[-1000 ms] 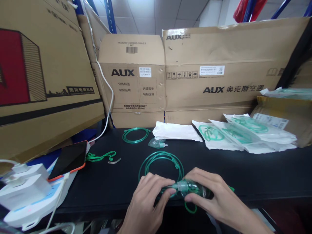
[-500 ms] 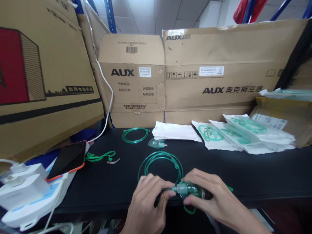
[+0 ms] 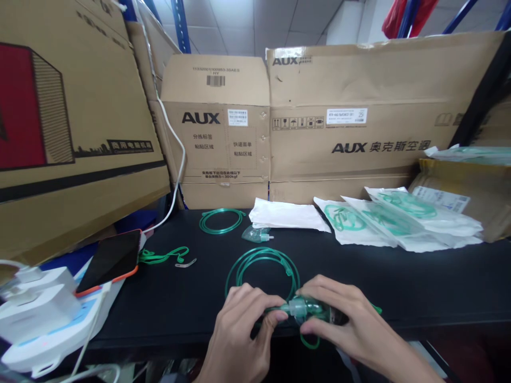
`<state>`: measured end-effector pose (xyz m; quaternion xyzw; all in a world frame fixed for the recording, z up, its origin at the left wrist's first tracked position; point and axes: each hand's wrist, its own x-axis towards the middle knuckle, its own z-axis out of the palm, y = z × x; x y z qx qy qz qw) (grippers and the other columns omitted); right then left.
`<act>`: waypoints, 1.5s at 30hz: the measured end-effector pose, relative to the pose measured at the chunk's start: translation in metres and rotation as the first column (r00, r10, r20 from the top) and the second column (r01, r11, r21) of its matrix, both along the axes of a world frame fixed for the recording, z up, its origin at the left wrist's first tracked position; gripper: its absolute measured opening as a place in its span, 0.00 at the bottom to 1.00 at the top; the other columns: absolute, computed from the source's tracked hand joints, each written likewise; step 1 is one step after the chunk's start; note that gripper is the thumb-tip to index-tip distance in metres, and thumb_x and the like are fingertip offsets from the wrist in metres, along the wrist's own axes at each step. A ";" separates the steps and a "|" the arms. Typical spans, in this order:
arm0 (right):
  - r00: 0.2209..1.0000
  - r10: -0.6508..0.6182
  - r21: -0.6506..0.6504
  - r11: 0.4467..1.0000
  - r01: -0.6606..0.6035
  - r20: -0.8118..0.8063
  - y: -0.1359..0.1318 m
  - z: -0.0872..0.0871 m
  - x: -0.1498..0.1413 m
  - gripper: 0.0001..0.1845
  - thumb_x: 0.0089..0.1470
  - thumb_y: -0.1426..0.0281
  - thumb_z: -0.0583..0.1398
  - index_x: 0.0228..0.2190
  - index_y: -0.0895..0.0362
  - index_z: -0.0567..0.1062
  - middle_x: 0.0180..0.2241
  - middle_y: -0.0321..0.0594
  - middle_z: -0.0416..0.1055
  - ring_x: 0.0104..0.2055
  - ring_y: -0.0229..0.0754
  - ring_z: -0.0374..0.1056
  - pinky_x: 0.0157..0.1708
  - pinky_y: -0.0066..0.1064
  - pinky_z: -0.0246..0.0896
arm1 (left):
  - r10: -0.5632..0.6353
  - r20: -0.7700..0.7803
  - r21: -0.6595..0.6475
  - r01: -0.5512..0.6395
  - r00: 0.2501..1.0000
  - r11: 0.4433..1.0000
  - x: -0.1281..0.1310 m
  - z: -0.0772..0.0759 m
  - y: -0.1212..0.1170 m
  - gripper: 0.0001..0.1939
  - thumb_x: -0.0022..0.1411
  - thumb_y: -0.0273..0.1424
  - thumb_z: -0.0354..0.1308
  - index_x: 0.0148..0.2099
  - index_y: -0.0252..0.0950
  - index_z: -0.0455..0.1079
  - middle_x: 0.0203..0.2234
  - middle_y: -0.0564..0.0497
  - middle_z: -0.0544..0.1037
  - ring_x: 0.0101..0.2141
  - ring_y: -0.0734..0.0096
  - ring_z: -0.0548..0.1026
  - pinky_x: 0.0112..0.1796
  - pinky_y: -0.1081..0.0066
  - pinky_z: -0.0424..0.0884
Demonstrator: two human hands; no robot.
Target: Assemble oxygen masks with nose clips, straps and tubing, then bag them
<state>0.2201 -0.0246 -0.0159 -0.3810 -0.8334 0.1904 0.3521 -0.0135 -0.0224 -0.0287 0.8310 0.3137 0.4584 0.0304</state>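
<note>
Near the front edge of the black table, my right hand (image 3: 339, 314) is closed around a clear green oxygen mask (image 3: 315, 308) with a pale connector at its left end. The fingers and thumb of my left hand (image 3: 249, 324) pinch the end of the green tubing (image 3: 263, 254), where it meets that connector. The rest of this tubing lies coiled just beyond my hands. A green loop of strap (image 3: 310, 341) hangs below the mask. My fingers hide part of the mask and the tube end.
Behind lie a second coil of green tubing (image 3: 221, 221), another clear mask (image 3: 257, 234) and a white packet (image 3: 289, 215). Bagged sets (image 3: 399, 226) are piled at right. At left are a green strap (image 3: 163, 256), a metal strip (image 3: 186, 263), a phone (image 3: 114, 258) and a power strip (image 3: 59, 340).
</note>
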 end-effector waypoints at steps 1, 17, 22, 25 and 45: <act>1.000 -0.002 0.000 1.000 0.002 -0.006 0.000 0.000 0.000 0.13 0.61 0.59 0.67 0.44 0.52 0.79 0.40 0.39 0.78 0.39 0.42 0.76 0.39 0.30 0.70 | -0.002 0.005 -0.008 0.002 1.000 1.000 0.000 0.001 0.000 0.07 0.70 0.21 0.56 0.44 0.39 0.71 0.31 0.53 0.80 0.31 0.65 0.74 0.37 0.66 0.64; 0.998 -0.054 0.260 0.965 0.041 0.045 0.002 -0.011 0.004 0.19 0.65 0.59 0.62 0.55 0.51 0.74 0.46 0.45 0.77 0.42 0.46 0.81 0.38 0.31 0.78 | 0.032 -0.129 -0.293 -0.069 0.991 0.954 -0.008 0.000 -0.001 0.07 0.75 0.31 0.52 0.43 0.43 0.72 0.35 0.54 0.79 0.38 0.62 0.76 0.47 0.60 0.66; 0.995 -0.060 0.300 0.953 0.034 0.079 0.001 -0.012 0.004 0.21 0.66 0.57 0.61 0.57 0.50 0.73 0.47 0.45 0.77 0.42 0.47 0.81 0.36 0.32 0.79 | 0.014 -0.166 -0.393 -0.079 0.986 0.916 -0.010 0.002 0.000 0.09 0.76 0.35 0.52 0.42 0.44 0.71 0.36 0.55 0.79 0.40 0.60 0.75 0.50 0.57 0.65; 0.994 -0.067 0.301 0.953 0.038 0.087 0.000 -0.013 0.004 0.21 0.66 0.57 0.61 0.57 0.49 0.72 0.47 0.45 0.78 0.43 0.47 0.81 0.37 0.32 0.79 | 0.014 -0.152 -0.403 -0.075 0.988 0.912 -0.009 0.002 0.000 0.08 0.75 0.36 0.53 0.41 0.44 0.71 0.35 0.56 0.78 0.40 0.60 0.75 0.51 0.56 0.65; 0.998 -0.012 0.263 0.965 -0.004 0.056 0.001 -0.012 0.002 0.20 0.66 0.59 0.62 0.56 0.50 0.73 0.46 0.43 0.78 0.39 0.42 0.80 0.36 0.29 0.75 | 0.020 -0.138 -0.337 -0.066 0.990 0.939 -0.004 0.003 0.001 0.07 0.74 0.34 0.57 0.40 0.41 0.72 0.34 0.55 0.78 0.37 0.59 0.75 0.47 0.57 0.64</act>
